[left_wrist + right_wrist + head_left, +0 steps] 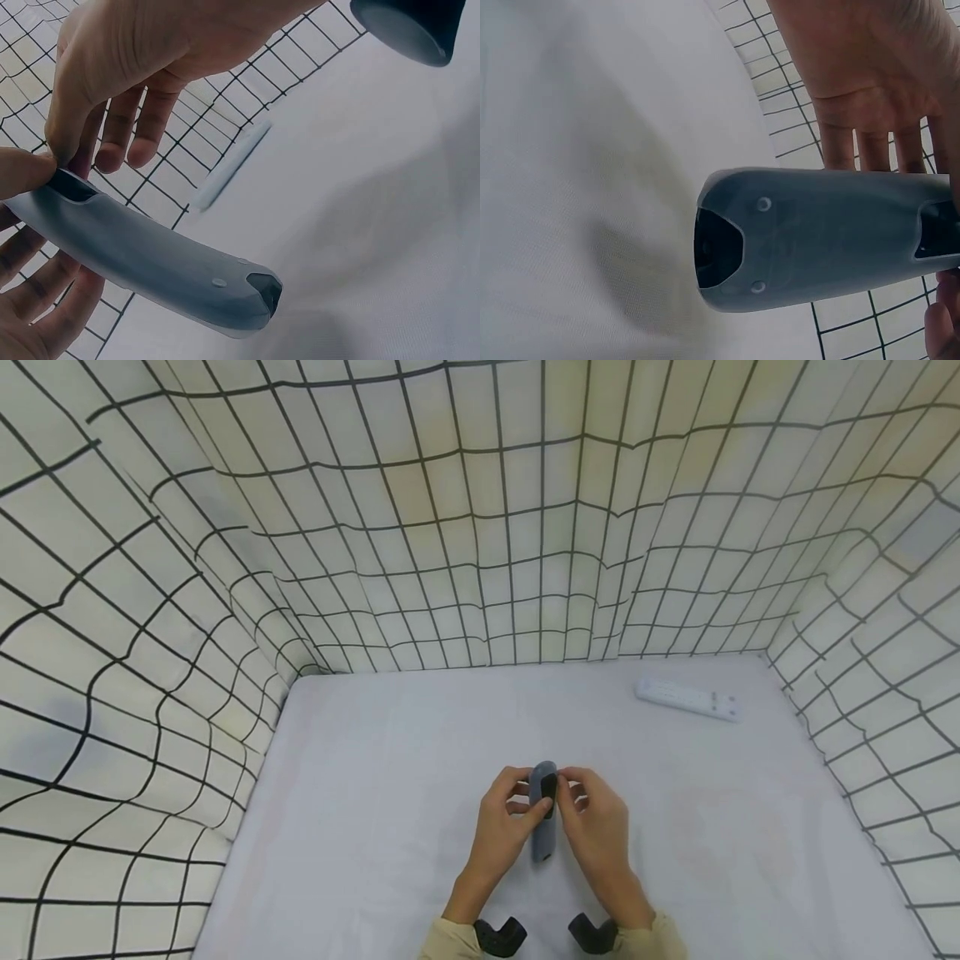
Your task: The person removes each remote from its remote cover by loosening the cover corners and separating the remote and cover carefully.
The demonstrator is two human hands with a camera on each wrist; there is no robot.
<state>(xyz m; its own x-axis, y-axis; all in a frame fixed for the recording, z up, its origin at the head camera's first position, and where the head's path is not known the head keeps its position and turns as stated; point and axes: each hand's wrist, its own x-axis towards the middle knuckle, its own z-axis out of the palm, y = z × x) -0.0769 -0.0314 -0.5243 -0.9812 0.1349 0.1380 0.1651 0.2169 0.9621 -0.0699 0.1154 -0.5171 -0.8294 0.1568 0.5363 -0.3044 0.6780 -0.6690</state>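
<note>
A long blue-grey sleeve [543, 845], which looks like a silicone remote cover, stands tilted between the two hands near the front middle of the white surface. My left hand [501, 825] grips it from the left, thumb over the dark opening on its face and fingers behind. On the other side my right hand [597, 820] pinches the edge of that opening between thumb and forefinger. In the left wrist view the cover's [157, 247] near end shows a notch. Two small round bumps flank the notched end of the cover [825, 232] in the right wrist view.
A white remote control [684, 699] lies at the back right of the white-covered table [375, 777]. White cloth walls with a black grid [487, 527] rise behind the table and along both sides. Black wrist camera mounts [501, 937] sit below the hands.
</note>
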